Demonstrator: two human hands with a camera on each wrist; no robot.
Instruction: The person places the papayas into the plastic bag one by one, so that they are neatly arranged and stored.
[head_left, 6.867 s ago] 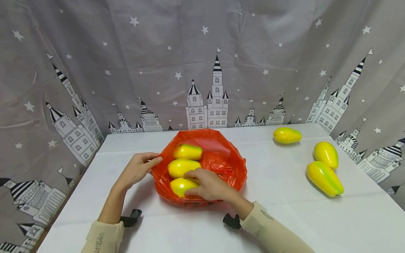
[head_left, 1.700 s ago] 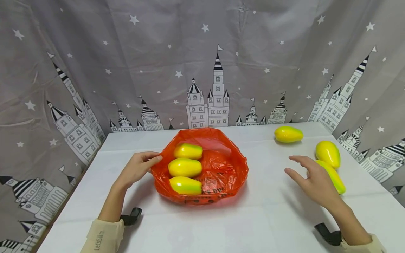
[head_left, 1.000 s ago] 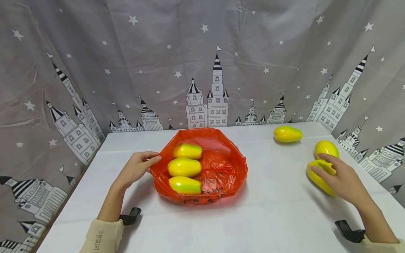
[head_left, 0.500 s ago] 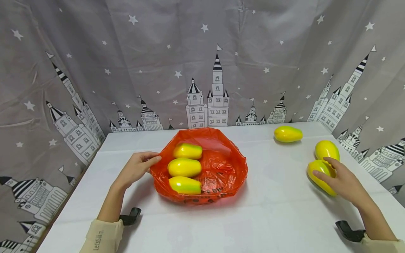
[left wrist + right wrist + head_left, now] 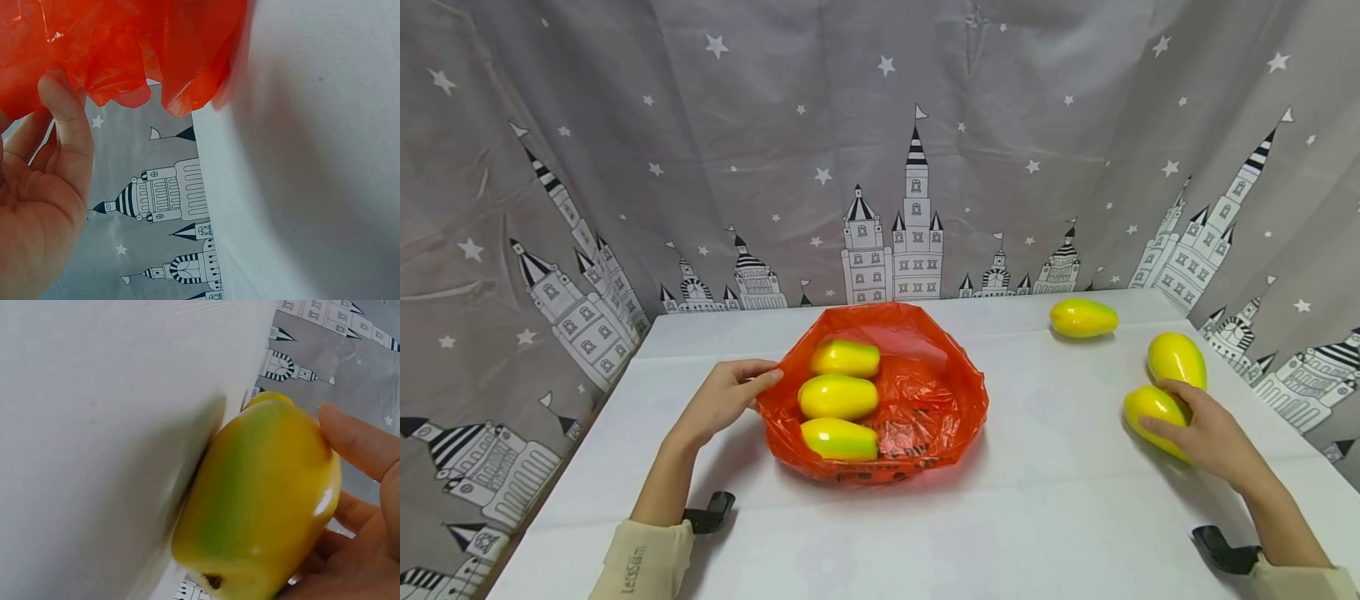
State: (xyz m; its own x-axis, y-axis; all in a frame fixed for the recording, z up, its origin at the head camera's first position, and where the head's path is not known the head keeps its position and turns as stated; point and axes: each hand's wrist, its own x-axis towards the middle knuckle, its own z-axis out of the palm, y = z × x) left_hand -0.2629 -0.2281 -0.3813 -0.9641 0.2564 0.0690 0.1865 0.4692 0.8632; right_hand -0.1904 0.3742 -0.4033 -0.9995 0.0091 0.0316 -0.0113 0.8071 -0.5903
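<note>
My left hand (image 5: 726, 402) pinches the left rim of an open red plastic bag (image 5: 925, 400) between thumb and fingers; the left wrist view shows the thumb against the crumpled red film (image 5: 125, 44). Three glossy yellow-green papayas lie in a column on the bag's left side: a back one (image 5: 846, 358), a middle one (image 5: 837, 397) and a front one (image 5: 839, 440). At the right of the table my right hand (image 5: 1213, 433) grips another papaya (image 5: 1153, 410), its thumb and fingers round the fruit's sides. In the right wrist view that papaya (image 5: 262, 487) is close to the tabletop.
Right behind the gripped fruit lies a papaya (image 5: 1177, 360). One more papaya (image 5: 1082, 318) is near the back edge of the white-covered table (image 5: 1037, 517). A grey curtain (image 5: 985, 150) printed with castles and stars hangs behind.
My right hand has left the front papaya in the bag, moved right, and closed round a papaya on the table, which has shifted slightly. My left hand stays at the bag's rim.
</note>
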